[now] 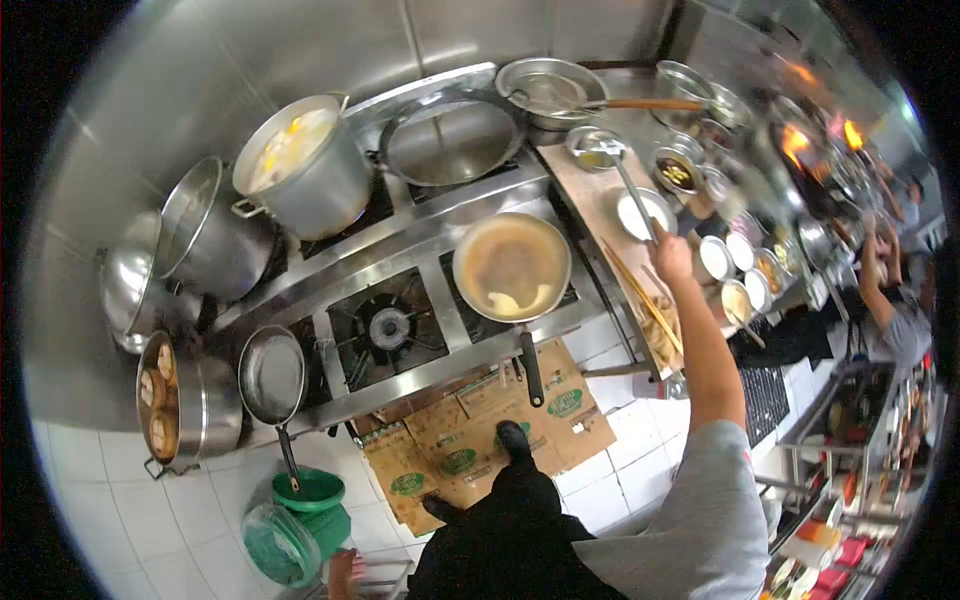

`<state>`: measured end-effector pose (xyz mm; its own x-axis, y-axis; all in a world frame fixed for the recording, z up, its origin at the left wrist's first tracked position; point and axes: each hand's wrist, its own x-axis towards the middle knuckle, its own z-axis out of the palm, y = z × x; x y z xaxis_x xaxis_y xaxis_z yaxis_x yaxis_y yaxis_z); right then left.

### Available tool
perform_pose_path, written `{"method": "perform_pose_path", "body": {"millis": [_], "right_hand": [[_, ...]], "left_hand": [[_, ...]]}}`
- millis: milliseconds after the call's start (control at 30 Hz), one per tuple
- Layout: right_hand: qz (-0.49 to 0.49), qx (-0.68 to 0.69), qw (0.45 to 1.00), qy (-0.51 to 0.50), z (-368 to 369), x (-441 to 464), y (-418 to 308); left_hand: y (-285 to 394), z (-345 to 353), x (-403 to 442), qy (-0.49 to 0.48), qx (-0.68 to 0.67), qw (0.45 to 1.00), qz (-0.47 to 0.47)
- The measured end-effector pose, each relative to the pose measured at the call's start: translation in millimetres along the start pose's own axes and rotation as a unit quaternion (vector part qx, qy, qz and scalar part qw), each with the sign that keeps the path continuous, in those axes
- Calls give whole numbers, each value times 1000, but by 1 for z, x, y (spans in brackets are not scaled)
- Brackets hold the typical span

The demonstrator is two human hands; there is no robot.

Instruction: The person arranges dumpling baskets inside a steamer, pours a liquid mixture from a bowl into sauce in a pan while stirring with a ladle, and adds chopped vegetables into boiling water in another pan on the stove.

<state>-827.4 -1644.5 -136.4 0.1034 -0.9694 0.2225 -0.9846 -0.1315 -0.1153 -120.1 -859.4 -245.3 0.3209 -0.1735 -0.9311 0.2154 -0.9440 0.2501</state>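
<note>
Grey sleeve (695,510) nearest; beyond it the right hand (672,256) grips a ladle (632,190), whose head is at a metal bowl (572,141) farther out. Left of that hand, a frying pan (468,300) holds brown liquid (505,250) and pale pieces (503,302); cooking seems begun but unfinished. Whether the left hand (344,573), near a green bin (318,502), holds anything, I cannot tell.

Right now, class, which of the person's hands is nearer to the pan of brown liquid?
Right. The right hand holds a long-handled utensil to the right of the pan; the left hand is low, near the picture's bottom edge, farther from it.
</note>
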Motion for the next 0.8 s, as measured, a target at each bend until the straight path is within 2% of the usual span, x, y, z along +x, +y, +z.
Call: {"method": "perform_pose_path", "body": {"millis": [33, 67, 100, 133, 167, 200, 267, 300, 333, 367, 400, 433, 467, 500, 533, 600, 633, 667, 700, 733, 800], "right_hand": [[1, 5, 1000, -18, 23, 19, 21], [25, -44, 995, -80, 54, 40, 48], [19, -110, 987, -118, 82, 57, 78], [34, 13, 997, -74, 41, 49, 45], [-8, -40, 994, -99, 68, 67, 69], [3, 102, 993, -64, 93, 76, 93], [-55, -69, 990, -109, 122, 97, 115], [-30, -98, 988, -115, 129, 99, 116], [-50, -108, 986, -113, 118, 92, 103], [-67, -119, 985, -110, 106, 84, 96], [-93, -206, 967, -119, 102, 86, 95], [-89, -203, 970, -99, 103, 86, 104], [-86, -200, 973, -79, 101, 84, 110], [-54, -106, 992, -31, 103, 96, 115], [-72, -74, 995, 8, 75, 91, 85], [-82, -5, 994, 66, 13, 74, 18], [-84, 4, 992, 93, 7, 80, 0], [-109, 14, 988, 107, -5, 78, -25], [-134, 23, 983, 121, -23, 69, -61], [-149, 58, 985, 72, -45, 59, -103], [-174, 123, 977, -27, -93, 26, -204]], "left_hand": [[1, -2, -13, 42, 23, 998, -45], [-9, -3, -34, 86, 34, 991, -94], [-23, -4, -42, 94, 29, 991, -89], [-41, -9, -44, 102, 23, 993, -54], [-41, -11, -46, 119, 25, 993, -3], [-30, -17, -48, 153, 39, 986, 58], [-1, -37, -57, 244, 33, 959, 140], [20, -48, -61, 290, 12, 941, 176], [13, -79, -27, 370, 63, 882, 286], [49, -85, -50, 393, -14, 885, 248], [97, -86, -84, 417, -95, 879, 213], [125, -104, -96, 459, -75, 859, 215], [142, -129, -88, 583, 11, 775, 243], [166, -150, -97, 607, 4, 747, 271], [191, -170, -107, 629, -4, 717, 300], [237, -213, -119, 690, 68, 647, 318], [263, -229, -130, 687, 104, 658, 289], [283, -248, -133, 681, 141, 670, 260], [292, -277, -114, 700, 185, 631, 278], [299, -307, -91, 716, 228, 590, 295], [315, -357, -62, 671, 268, 652, 230]]}}
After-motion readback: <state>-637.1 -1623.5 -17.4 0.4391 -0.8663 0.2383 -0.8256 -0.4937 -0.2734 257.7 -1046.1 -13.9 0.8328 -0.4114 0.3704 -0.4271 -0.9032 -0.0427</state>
